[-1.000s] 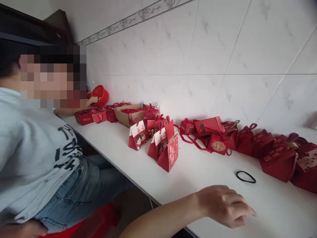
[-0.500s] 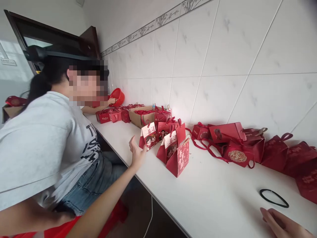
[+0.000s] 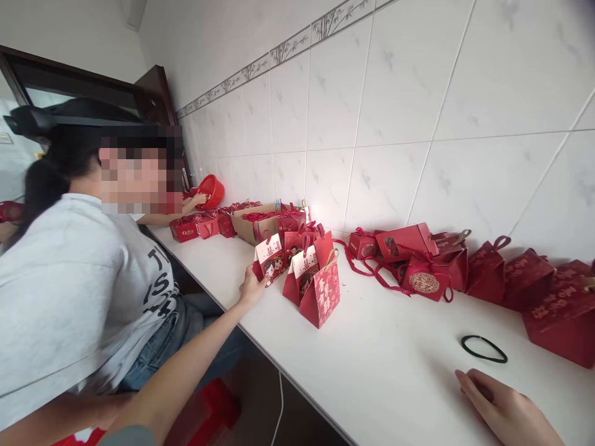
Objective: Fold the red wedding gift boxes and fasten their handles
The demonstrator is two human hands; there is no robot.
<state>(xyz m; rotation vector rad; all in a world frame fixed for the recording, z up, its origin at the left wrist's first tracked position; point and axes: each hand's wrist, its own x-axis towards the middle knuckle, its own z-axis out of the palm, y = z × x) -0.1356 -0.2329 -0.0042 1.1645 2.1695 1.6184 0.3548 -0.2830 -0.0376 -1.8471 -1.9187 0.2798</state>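
Observation:
My left hand point(image 3: 253, 287) reaches to the middle of the table and grips the lower left edge of a red gift box point(image 3: 271, 263) with a white top flap and cartoon figures. Right beside it stand a similar white-topped red box point(image 3: 297, 282) and a tall red box point(image 3: 327, 291) with pale lettering and a loop handle. Near the front right my right hand point(image 3: 506, 402) rests low over the table, its fingers loosely curled in, with nothing visible in them. A black hair tie point(image 3: 484, 349) lies just beyond that hand.
More red boxes point(image 3: 425, 282) with ribbons line the tiled wall on the right. A cardboard carton point(image 3: 246, 230) of red items and a row of red boxes point(image 3: 188, 229) stand further back. A co-worker point(image 3: 88, 279) sits close on my left; another person's hand touches a red basin point(image 3: 212, 192).
My left hand has moved in and closed on the white-topped gift box; before, its fingers were spread beside it. The whole view has shifted a little to the right.

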